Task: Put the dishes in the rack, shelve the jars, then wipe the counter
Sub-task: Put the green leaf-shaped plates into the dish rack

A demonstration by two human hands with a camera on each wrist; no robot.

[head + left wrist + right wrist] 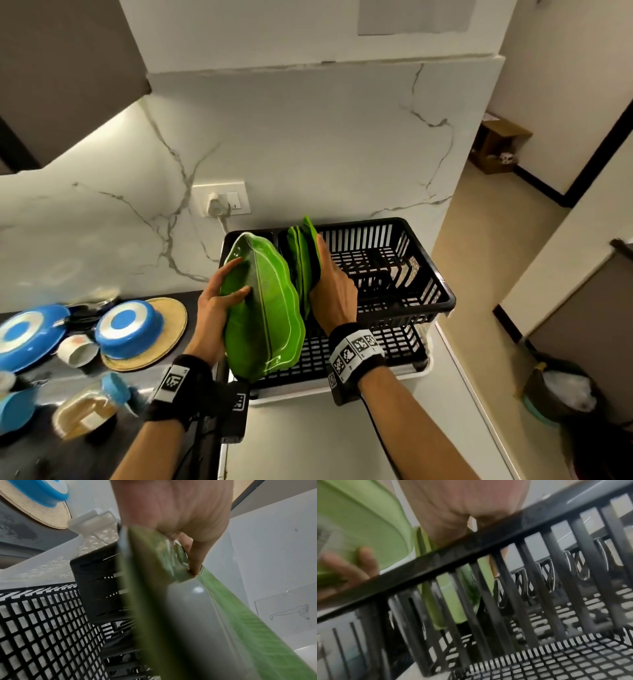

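A black two-tier dish rack (442, 301) stands on a white drip tray at the counter's right end. My left hand (222, 294) grips a large green leaf-shaped plate (263, 308) on edge, over the rack's left end; the same plate (240, 615) fills the left wrist view. My right hand (330, 281) holds several smaller green leaf plates (303, 260) upright in the rack's upper tier, fingers curled round them. In the right wrist view these plates (450, 595) show behind the rack bars (488, 545).
On the dark counter to the left lie a blue-and-white bowl (128, 327) upside down on a woven mat (164, 342), a blue plate (27, 334), a white cup (75, 349) and a blue-lidded jar (89, 407) on its side. A wall socket (221, 202) sits behind the rack.
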